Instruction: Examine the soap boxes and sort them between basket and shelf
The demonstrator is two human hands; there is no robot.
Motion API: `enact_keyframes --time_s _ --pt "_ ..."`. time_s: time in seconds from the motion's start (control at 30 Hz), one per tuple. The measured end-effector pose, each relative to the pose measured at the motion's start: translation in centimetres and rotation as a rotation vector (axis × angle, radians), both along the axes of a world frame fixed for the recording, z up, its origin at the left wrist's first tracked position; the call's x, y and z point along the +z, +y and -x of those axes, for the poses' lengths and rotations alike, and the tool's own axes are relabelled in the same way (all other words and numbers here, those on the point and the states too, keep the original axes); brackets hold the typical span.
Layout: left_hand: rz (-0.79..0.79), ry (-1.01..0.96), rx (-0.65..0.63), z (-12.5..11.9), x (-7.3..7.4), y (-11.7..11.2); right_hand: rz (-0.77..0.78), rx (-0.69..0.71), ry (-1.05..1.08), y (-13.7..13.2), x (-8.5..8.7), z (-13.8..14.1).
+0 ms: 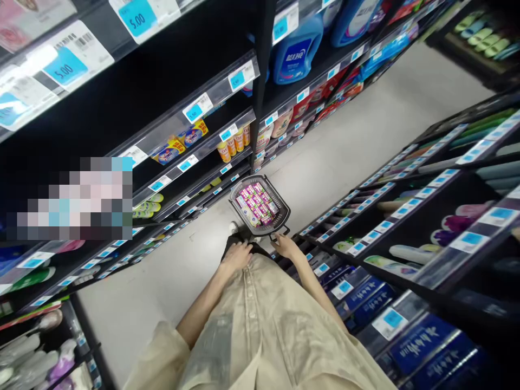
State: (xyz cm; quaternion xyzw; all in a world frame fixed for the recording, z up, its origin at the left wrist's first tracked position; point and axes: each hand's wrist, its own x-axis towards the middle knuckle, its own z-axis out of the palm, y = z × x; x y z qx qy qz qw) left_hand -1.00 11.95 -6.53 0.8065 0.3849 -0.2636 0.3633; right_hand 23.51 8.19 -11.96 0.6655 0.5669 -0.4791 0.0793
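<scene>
I look down a shop aisle past my beige shirt. A grey shopping basket [240,190] hangs low in front of me, filled with several pink and white packets [257,202]. My right hand [285,247] is closed on the basket's black handle at its near edge. My left hand [238,254] rests flat against my thigh with its fingers spread, holding nothing.
Black shelving [162,86] with blue price tags lines the left side, carrying blue detergent bottles [296,51], tins and packets. More shelves [426,216] with boxed goods stand close on my right. The pale floor [349,146] runs ahead between them.
</scene>
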Motion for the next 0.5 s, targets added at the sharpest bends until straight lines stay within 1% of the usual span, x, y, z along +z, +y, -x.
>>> enact_keyframes --time_s 0.07,0.13,0.3,0.4,0.5 --pt "0.038 0.049 0.045 0.3 -1.8 0.7 0.024 -0.003 0.034 0.4 -2.1 0.7" --pt "0.102 0.116 0.085 0.9 -4.2 0.8 0.054 -0.031 0.067 0.7 -4.6 1.4" --pt "0.302 0.301 0.156 2.7 -10.8 -0.2 0.130 -0.180 0.085 1.2 -11.9 2.5" --pt "0.407 0.401 0.185 3.8 -14.3 -0.7 0.138 -0.256 0.059 1.6 -16.2 2.7" --pt "0.464 0.456 0.220 4.7 -17.8 -1.2 0.127 -0.320 0.032 1.8 -20.6 2.8"
